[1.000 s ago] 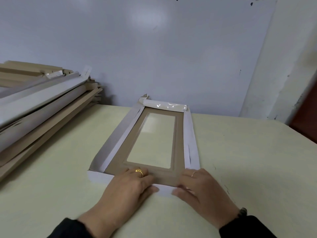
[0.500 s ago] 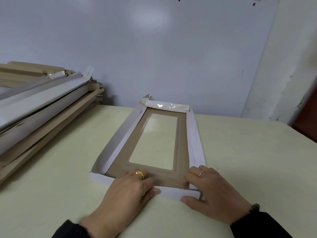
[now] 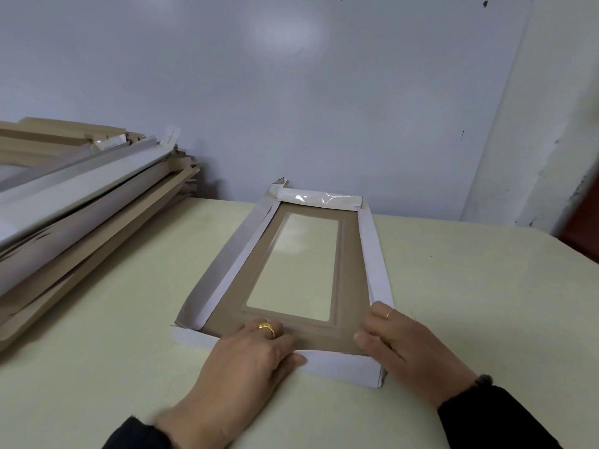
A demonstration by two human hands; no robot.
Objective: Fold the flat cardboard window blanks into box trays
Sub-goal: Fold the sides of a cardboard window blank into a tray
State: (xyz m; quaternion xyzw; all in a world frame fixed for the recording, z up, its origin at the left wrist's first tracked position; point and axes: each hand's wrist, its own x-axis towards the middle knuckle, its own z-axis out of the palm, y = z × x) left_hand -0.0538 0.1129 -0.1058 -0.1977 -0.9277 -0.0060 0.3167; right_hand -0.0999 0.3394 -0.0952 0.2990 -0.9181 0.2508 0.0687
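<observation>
A cardboard window blank (image 3: 348, 280) lies lengthwise on the pale yellow table (image 3: 470, 303), its brown inner face up and its long axis running away from the person toward the grey wall panel (image 3: 291, 92). A rectangular clear window (image 3: 296, 270) occupies the middle of the brown panel, and the table surface shows through it. The long left side flap (image 3: 223, 270) is raised and leans inward; the long right side flap (image 3: 376, 264) is raised as well. The far end flap (image 3: 319, 199) is folded over and carries a glossy strip. The near end flap (image 3: 340, 366) stands partly lifted along the front edge, white outer face toward the person. The left hand (image 3: 249, 354) rests palm down on the near end of the brown panel, fingers extended and close together, pressing it flat; a gold ring (image 3: 267, 328) sits on one finger and the thumb touches the top of the near end flap. The right hand (image 3: 411, 345) is at the near right corner, fingers bent around the end of the right side flap with the thumb on the inside face. A thin ring (image 3: 391, 312) is on one finger. Both wrists are in dark sleeves. A stack of folded box trays (image 3: 81, 205) lies on the left part of the table, well apart from the blank.
</observation>
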